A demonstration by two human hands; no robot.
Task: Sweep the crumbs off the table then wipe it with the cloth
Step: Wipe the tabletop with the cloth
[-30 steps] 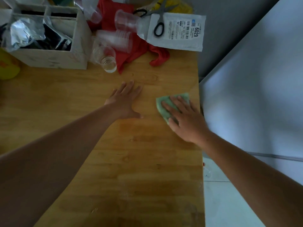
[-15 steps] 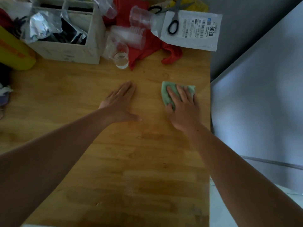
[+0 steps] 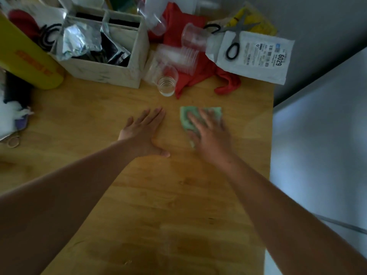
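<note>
A folded green cloth (image 3: 185, 118) lies on the wooden table (image 3: 158, 195), right of centre. My right hand (image 3: 210, 135) presses flat on it with straight, spread fingers and covers most of it. My left hand (image 3: 145, 133) rests flat on the bare wood just left of the cloth, fingers straight and together, thumb out to the right. A few tiny specks sit near the table's front edge; I cannot tell whether they are crumbs.
Along the back stand a white divided box (image 3: 107, 56), a yellow container (image 3: 25, 56), a small glass (image 3: 166, 86), clear plastic cups (image 3: 182, 56) on red fabric (image 3: 198, 76), and scissors (image 3: 234, 40) on a white packet (image 3: 258, 58). The table's right edge (image 3: 271, 155) borders a grey surface.
My right hand has slid the green cloth leftward, away from the table's right edge and closer to my left hand. My left hand has stayed flat in place.
</note>
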